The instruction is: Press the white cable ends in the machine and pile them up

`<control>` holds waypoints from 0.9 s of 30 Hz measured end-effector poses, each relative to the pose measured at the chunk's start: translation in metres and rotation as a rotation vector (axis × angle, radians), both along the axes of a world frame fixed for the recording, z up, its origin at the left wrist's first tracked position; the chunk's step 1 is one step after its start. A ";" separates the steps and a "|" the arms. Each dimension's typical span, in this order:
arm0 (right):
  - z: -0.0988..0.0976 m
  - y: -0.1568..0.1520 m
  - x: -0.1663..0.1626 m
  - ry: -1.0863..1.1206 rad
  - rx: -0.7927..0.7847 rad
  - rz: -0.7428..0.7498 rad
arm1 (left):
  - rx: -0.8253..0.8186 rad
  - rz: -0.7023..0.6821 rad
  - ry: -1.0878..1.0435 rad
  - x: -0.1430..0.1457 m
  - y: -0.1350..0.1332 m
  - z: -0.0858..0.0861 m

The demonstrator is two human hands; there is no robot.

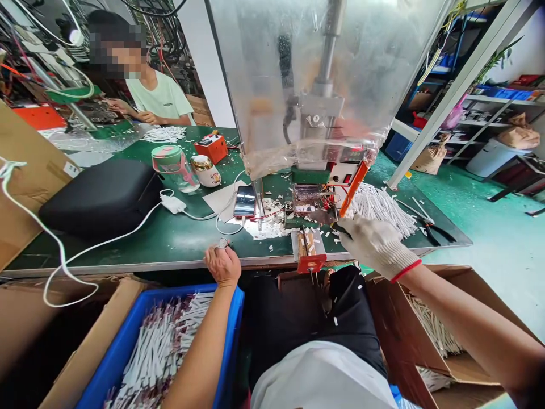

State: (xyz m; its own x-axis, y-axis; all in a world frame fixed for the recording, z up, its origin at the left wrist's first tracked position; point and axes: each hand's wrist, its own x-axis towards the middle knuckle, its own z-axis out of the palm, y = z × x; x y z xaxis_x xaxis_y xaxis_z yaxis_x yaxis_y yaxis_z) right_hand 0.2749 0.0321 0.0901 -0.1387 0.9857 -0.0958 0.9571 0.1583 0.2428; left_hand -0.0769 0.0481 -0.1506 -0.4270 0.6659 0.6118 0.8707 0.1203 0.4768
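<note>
The bench machine (322, 108) stands at one o'clock from the middle of the view, its upper part behind a clear cover and its base on the green bench (183, 250). The right hand (370, 241), in a pale knitted glove, is between three and four o'clock, fingers curled by the lower end of the machine's orange bar (354, 188); I cannot tell whether they close on anything. The bare left hand (223, 264), between seven and eight o'clock, bends its fingers at the bench's front edge beside a small pale piece (222, 243); whether it pinches that piece is unclear.

A heap of white strips (378, 207) lies at three o'clock just behind the glove, with pliers (445, 233) farther out. At nine o'clock are a phone (244, 201) and a black case (102, 196). A blue bin (238, 318) of similar strips sits at seven o'clock, and a co-worker (159, 96) between ten and eleven.
</note>
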 end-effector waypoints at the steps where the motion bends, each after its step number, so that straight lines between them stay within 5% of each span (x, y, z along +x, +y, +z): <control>1: 0.009 0.000 -0.010 -0.036 -0.027 0.006 | -0.002 0.001 0.003 0.000 0.000 -0.001; 9: 0.046 0.013 -0.055 -0.245 -0.131 0.451 | 0.017 -0.034 0.002 -0.002 0.001 -0.004; 23: 0.043 0.028 -0.060 -0.161 -0.090 0.276 | 0.067 -0.072 0.011 -0.005 0.001 -0.008; 27: 0.028 0.039 -0.060 -0.073 0.052 0.190 | 0.073 -0.067 0.028 -0.005 0.001 -0.006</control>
